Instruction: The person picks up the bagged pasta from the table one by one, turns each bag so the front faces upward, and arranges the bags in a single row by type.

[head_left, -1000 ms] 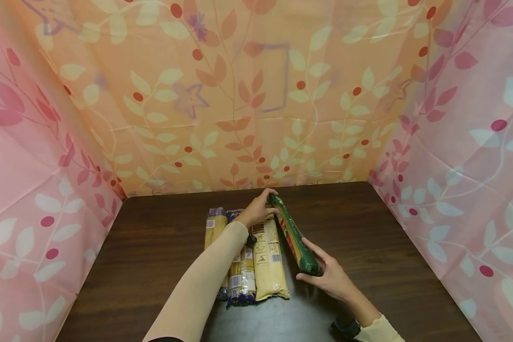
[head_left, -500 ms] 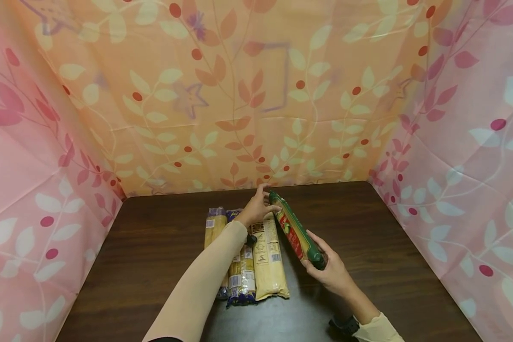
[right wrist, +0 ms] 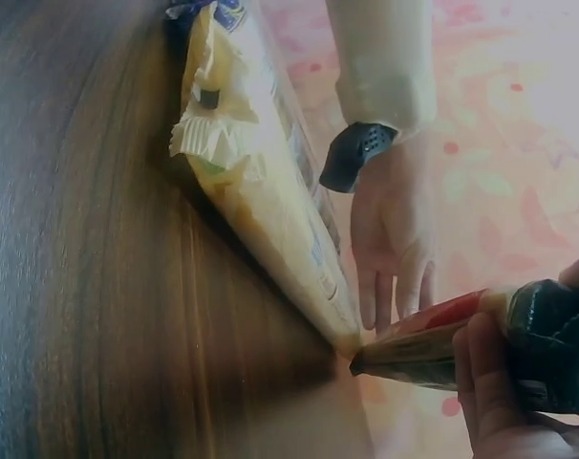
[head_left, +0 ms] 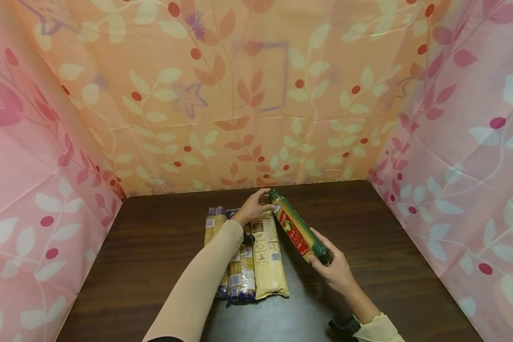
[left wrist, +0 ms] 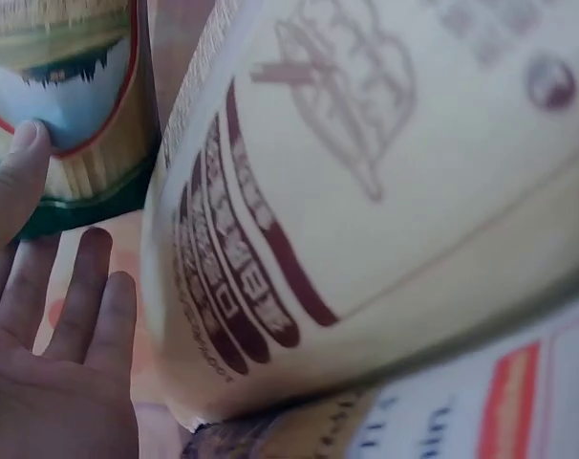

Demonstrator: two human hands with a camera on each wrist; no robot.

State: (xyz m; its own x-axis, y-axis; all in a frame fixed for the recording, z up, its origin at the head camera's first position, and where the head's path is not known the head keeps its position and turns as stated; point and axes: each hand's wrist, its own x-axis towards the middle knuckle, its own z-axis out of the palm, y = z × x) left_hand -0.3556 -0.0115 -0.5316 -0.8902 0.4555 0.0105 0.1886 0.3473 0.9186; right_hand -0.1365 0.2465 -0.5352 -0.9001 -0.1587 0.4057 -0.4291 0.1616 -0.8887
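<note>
A green pack of spaghetti (head_left: 298, 232) with a red label is held at a slant, its label side turned up toward the head camera. My right hand (head_left: 337, 270) grips its near end, thumb on the label side and fingers around the far edge. At the far end, my left hand (head_left: 252, 209) pinches it, with the thumb on the front and the first fingertips behind; the other fingers (left wrist: 103, 316) extend loosely below it. Under the left wrist lies a cream-coloured pack (head_left: 269, 259), close beside the green one.
To the left of the cream pack, a blue-ended clear pack (head_left: 242, 278) and another pack (head_left: 214, 230) of long pasta lie side by side on the dark wooden table (head_left: 162, 247). Patterned cloth curtains (head_left: 256, 95) stand around the table's back and sides.
The green pack has rolled from standing on its edge to showing its red label, its near end rising slightly rightward. The left fingers opened off the far end, then closed back on it.
</note>
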